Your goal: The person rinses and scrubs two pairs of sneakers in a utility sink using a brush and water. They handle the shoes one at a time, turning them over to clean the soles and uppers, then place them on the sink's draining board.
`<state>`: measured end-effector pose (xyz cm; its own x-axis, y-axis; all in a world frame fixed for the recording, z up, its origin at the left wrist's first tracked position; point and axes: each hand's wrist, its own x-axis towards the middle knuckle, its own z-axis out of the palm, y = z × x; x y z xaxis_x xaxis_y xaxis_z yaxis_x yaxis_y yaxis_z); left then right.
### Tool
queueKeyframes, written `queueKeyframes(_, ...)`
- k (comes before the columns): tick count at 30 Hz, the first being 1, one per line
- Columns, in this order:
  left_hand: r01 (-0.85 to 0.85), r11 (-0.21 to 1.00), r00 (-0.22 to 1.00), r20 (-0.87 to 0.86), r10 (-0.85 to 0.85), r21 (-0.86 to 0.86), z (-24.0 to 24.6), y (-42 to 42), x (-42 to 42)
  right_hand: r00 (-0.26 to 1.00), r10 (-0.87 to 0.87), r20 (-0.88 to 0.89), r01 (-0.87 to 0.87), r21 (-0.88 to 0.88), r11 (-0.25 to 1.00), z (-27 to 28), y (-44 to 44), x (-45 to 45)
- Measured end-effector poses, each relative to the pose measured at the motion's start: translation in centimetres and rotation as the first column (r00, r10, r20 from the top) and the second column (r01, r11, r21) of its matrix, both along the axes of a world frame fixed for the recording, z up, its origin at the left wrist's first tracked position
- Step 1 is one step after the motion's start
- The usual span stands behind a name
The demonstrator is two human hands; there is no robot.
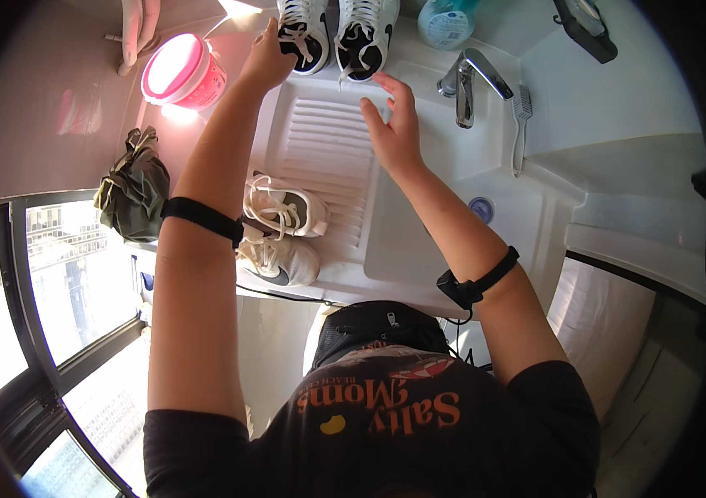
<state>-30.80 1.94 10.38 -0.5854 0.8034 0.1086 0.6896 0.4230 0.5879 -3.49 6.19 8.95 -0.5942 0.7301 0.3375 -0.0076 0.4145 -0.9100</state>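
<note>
Beyond the washboard sink stand two white-and-black lace-up sneakers, a left one and a right one. Against the outer side of the left sneaker is my left hand; some of its fingers are hidden, so a grip cannot be made out. My right hand is over the sink, fingers apart and holding nothing, with a fingertip close to the near end of the right sneaker. Two more white sneakers lie at the sink's left front, an upper one and a lower one, their laces loose.
A chrome faucet rises at the back right beside a white brush. Behind stands a teal bottle. A pink-lidded tub and a dark crumpled bag line the left. The white basin has a drain.
</note>
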Motion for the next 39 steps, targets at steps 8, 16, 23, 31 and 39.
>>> queueKeyframes(8,-0.037,0.99,0.999,0.031,0.033,0.138,3.2,-10.0,4.0,0.717,0.546,0.433,-0.477,-0.266,0.838,0.6,-8.5,1.7)
queueKeyframes(16,-0.517,0.816,0.81,0.457,0.368,0.258,3.3,-25.2,14.5,0.53,0.673,0.516,-0.488,-0.464,0.74,-1.2,-8.5,-1.4)
queueKeyframes(23,-0.577,0.664,0.808,0.449,0.381,0.476,2.1,-27.4,24.2,0.642,0.717,0.271,-0.282,-0.786,0.55,-0.4,-4.8,4.7)
queueKeyframes(31,0.053,0.963,0.938,0.317,-0.139,0.265,4.0,-19.0,34.3,0.774,0.632,0.034,-0.154,-0.958,0.241,2.3,-1.2,18.5)
queueKeyframes(39,0.166,0.973,0.936,0.284,-0.206,0.158,2.2,-10.2,34.2,0.744,0.663,0.083,-0.07,-0.977,0.201,1.6,2.8,23.7)
